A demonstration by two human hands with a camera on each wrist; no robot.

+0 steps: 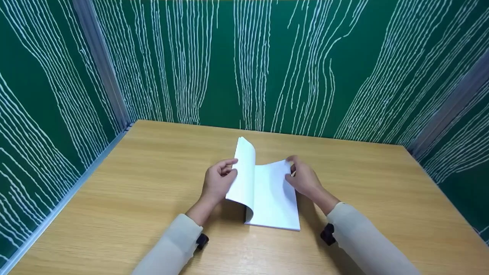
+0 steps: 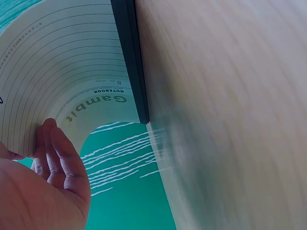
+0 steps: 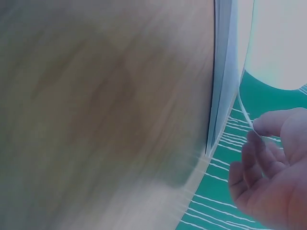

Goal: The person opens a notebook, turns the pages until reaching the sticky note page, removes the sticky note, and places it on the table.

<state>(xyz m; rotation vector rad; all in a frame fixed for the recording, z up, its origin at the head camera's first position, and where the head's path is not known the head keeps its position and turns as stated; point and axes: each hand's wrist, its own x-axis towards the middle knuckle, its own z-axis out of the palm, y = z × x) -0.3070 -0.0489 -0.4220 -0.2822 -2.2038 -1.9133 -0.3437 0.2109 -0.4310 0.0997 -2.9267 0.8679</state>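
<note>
A notebook (image 1: 275,202) lies on the table, spread apart at the middle with white pages showing. My left hand (image 1: 218,180) grips the lifted left part, which curls upright from the spine. In the left wrist view its outer side is a lined cover (image 2: 72,62) printed "Gambit NOTEBOOK", beside a dark spine strip (image 2: 132,62). On the right side, my right hand (image 1: 304,178) is at the upper outer edge of the pages. The right wrist view shows its thumb and forefinger pinching a thin page edge (image 3: 245,112), raised from the stack (image 3: 221,81) below.
The light wooden table (image 1: 133,183) reaches to green walls (image 1: 221,76) with white wavy lines at the back and sides. Grey posts (image 1: 101,57) stand at the corners. A small dark device (image 1: 327,234) sits under the right sleeve's cuff, another (image 1: 202,241) at the left.
</note>
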